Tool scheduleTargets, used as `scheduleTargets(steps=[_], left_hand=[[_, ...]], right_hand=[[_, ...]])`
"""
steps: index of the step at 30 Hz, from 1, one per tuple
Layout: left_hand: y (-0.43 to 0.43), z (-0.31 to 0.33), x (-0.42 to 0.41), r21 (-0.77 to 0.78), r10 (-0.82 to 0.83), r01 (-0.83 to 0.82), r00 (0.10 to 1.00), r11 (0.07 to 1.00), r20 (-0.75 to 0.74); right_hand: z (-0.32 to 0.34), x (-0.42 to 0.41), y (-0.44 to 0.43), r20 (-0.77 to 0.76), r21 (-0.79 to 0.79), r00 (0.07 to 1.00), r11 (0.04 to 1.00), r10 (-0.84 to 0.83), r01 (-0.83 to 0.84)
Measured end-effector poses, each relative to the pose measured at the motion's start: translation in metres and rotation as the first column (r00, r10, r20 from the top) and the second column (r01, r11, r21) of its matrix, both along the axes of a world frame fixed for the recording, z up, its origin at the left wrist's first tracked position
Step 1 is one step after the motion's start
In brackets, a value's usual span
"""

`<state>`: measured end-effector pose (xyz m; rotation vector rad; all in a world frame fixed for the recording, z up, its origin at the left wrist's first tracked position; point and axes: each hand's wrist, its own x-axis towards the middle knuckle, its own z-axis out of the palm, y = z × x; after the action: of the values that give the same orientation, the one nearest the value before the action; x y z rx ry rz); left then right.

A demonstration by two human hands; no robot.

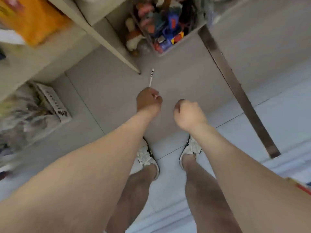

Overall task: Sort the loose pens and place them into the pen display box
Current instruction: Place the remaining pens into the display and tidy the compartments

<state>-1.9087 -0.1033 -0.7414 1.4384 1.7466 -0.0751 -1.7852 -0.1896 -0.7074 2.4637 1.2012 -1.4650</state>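
A white pen (pixel 151 77) with a dark cap lies on the grey tiled floor just beyond my left hand (pixel 149 101). That hand is lowered toward the floor with its fingers curled, fingertips close to the pen's near end; whether they touch it is unclear. My right hand (pixel 188 113) hangs beside it as a closed fist holding nothing. No pen display box shows in the head view. The picture is blurred by motion.
A grey shelf unit (pixel 107 36) stands at the left with an orange package (pixel 37 21) and a white box (pixel 53 101) lower down. A clear bin of colourful toys (pixel 165 27) sits ahead. A dark metal rail (pixel 235 88) runs at the right. My feet in white shoes stand below.
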Motion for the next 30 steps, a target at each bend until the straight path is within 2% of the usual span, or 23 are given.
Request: scheduleTargets(steps=[4, 9, 14, 17, 22, 26, 30], left_hand=[[0.011, -0.1, -0.003, 0.053, -0.006, 0.008, 0.999, 0.999, -0.041], [0.035, -0.203, -0.007, 0.094, -0.002, 0.015, 0.991, 0.995, -0.133], [0.058, -0.264, -0.006, 0.128, 0.077, -0.05, 0.973, 0.991, -0.22], [0.06, -0.278, -0.003, 0.063, 0.084, -0.069, 0.957, 0.996, -0.276], [0.038, -0.254, 0.005, -0.096, -0.043, 0.019, 0.968, 0.995, -0.247], [0.004, -0.182, 0.009, -0.183, -0.129, 0.099, 0.979, 0.978, -0.156], [-0.022, -0.057, 0.007, -0.15, -0.221, 0.21, 0.973, 0.966, -0.06]], right_hand=[[-0.088, -0.009, 0.012, 0.026, -0.031, 0.999, 0.999, -0.031, 0.032], [-0.172, -0.01, 0.038, 0.038, -0.048, 0.997, 0.997, 0.063, -0.061], [-0.224, -0.008, 0.064, 0.098, -0.039, 0.995, 0.999, 0.034, -0.03], [-0.23, -0.01, 0.07, 0.103, -0.036, 0.992, 0.997, 0.076, -0.073], [-0.203, -0.02, 0.059, 0.044, -0.023, 0.996, 0.997, 0.08, -0.079], [-0.142, -0.013, 0.02, -0.001, -0.019, 0.996, 0.996, -0.089, 0.089], [-0.032, -0.013, -0.038, 0.12, 0.304, 0.981, 0.946, -0.152, 0.11]])
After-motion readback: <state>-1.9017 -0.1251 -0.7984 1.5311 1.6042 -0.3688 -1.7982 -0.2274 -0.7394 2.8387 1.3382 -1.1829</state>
